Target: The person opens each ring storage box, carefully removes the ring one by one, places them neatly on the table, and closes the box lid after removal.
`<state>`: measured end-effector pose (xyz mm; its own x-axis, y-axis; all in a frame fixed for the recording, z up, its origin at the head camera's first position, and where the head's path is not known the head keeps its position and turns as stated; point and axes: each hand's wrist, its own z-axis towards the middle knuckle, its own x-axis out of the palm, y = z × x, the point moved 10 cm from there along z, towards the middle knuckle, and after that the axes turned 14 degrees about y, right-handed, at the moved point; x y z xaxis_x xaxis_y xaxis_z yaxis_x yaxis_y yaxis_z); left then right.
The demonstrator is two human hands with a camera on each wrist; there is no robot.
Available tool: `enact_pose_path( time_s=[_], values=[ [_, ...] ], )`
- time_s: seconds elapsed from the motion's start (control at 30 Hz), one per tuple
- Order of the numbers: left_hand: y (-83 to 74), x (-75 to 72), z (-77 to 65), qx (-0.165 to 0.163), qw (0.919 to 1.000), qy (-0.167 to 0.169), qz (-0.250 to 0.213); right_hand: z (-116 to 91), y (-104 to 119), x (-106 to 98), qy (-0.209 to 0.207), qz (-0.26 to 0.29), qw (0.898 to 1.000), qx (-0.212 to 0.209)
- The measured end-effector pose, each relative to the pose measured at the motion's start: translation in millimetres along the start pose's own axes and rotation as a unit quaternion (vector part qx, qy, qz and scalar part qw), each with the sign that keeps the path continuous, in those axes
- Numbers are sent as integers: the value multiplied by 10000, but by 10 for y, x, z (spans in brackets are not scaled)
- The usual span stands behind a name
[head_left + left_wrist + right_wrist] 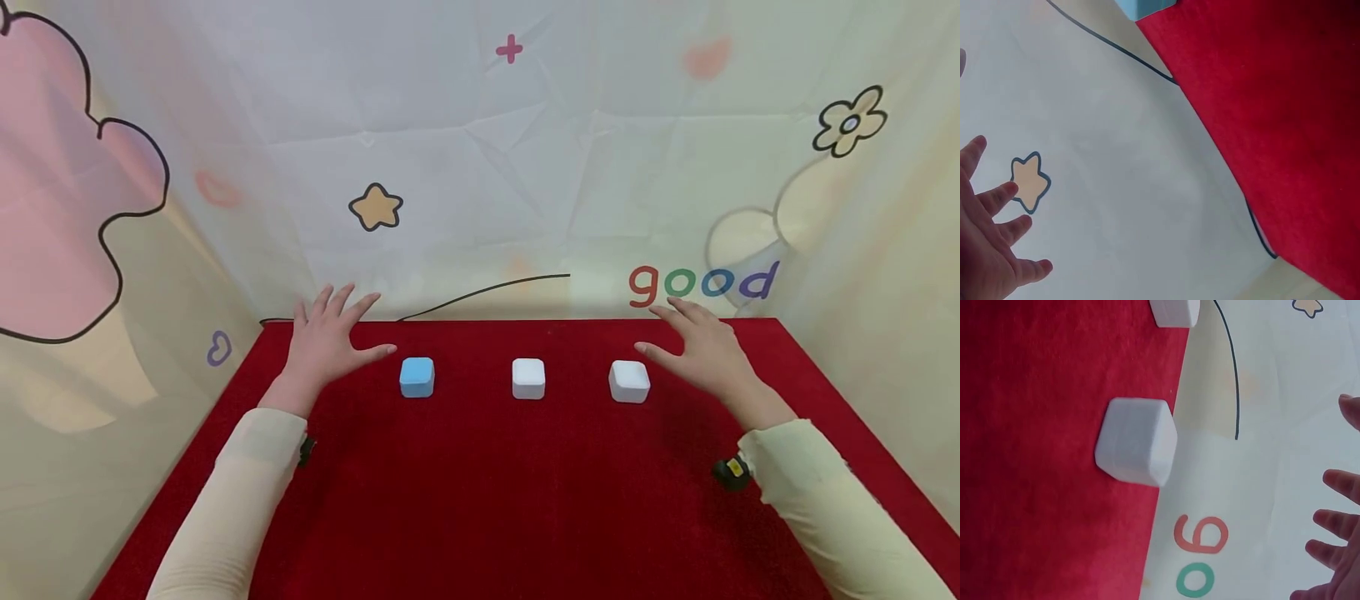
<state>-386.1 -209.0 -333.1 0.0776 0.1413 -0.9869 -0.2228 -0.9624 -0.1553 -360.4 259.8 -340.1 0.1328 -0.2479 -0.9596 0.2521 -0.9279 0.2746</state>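
Three rounded cubes stand in a row across the red cloth. A light blue cube (417, 377) is at the left, a white cube (528, 379) in the middle and a second white cube (629, 382) at the right, turned slightly. My left hand (324, 337) hovers left of the blue cube, fingers spread and thumb pointing toward it. Beyond the right white cube, my right hand (701, 346) is held up with its fingers apart. Neither hand holds anything. In the right wrist view the nearest white cube (1136, 442) stands well apart from the fingers (1335, 522).
The red cloth (480, 500) covers the table up to its back edge. Behind it hangs a pale printed curtain (465, 167) with a star, a flower and the word "good". Curtain sides close in left and right. A small dark device (732, 472) sits at the right wrist.
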Motion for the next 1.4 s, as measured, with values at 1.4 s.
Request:
enact_pose_path(
  time_s=[1.4],
  values=[
    [143,858,-18,226,9722,791,-2192,161,746,651,-74,2258,9709,-789]
  ],
)
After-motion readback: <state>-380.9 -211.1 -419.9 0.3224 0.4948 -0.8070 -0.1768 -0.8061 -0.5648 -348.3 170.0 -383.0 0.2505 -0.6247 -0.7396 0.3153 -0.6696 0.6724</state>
